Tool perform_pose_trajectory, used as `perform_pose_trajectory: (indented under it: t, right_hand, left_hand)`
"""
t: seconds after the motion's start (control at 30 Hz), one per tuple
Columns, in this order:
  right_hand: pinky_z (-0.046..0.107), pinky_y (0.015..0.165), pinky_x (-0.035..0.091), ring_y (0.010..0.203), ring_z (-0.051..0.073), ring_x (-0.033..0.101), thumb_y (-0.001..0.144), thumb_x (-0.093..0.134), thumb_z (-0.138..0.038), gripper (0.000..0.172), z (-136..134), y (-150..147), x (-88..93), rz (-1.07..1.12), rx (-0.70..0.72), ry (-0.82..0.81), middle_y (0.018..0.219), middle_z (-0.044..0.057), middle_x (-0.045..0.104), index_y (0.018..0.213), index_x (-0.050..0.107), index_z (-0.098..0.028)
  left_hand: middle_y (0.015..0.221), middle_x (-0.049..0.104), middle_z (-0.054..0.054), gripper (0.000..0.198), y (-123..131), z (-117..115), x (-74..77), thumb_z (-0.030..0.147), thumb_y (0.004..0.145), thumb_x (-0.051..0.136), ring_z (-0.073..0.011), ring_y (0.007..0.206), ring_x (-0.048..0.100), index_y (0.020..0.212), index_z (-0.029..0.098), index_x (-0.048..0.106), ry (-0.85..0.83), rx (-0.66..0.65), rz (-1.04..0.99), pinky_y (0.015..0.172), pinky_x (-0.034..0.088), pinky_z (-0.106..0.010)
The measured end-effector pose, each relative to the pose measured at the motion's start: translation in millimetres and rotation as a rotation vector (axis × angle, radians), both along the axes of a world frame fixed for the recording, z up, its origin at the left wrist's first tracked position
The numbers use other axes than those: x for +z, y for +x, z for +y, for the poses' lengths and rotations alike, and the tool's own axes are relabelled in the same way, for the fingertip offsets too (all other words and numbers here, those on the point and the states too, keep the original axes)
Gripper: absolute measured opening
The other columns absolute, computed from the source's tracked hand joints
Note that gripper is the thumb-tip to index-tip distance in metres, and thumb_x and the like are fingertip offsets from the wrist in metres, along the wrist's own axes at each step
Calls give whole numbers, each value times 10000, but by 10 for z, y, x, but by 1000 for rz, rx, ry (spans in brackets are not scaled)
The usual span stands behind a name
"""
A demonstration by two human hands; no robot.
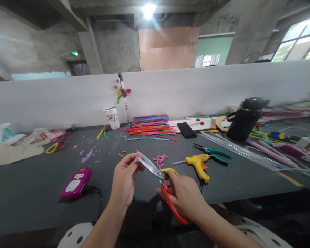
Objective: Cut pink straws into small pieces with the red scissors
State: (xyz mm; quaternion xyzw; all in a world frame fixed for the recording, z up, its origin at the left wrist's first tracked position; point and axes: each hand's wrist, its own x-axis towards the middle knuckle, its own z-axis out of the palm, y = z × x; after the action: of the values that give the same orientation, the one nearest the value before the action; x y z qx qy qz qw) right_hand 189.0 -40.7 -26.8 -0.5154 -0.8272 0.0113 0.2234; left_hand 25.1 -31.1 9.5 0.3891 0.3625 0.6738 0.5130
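My right hand [184, 194] grips a pair of scissors [151, 166] with red and yellow handles, its blades pointing up and left. At the blade tips, my left hand [125, 177] pinches a small pink piece [138, 155], mostly hidden by fingers and blades; it looks like pipe cleaner. On the table just beyond the scissors lies a small heap of cut pink pieces [160, 160]. Two more pink bits [122, 153] rest beyond my left hand. A bundle of coloured pipe cleaners [151, 127] lies farther back, against the white partition.
A yellow glue gun [197, 165], teal-handled pliers [217, 155], a black phone [186, 130] and a black flask [245, 119] stand or lie to the right. Leftward are a magenta power socket [76, 182] with a cable, purple scraps [87, 156] and a paper cup [112, 117].
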Motion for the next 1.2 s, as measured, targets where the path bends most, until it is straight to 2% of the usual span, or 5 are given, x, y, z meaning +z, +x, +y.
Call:
perform_pose_trajectory:
  t: [0.77,1.2]
  right_hand:
    - [249,488,270,519,170,543,789,354,-514,382,8,-5,29,-81,-39,189,578,32,582,788,506,-163]
    - [247,472,259,477,170,537,795,313,-551,446,23,-18,1,-110,-47,239,515,29,558,763,519,-157]
  left_hand:
    - [623,560,1,62,6,-29,39,199,661,591,-82,547,469,680,141,601,21,53,38,554,381,-193]
    - [625,572,6,75,12,-32,41,196,658,597,-80,554,477,705,145,624,22,51,12,564,383,-192]
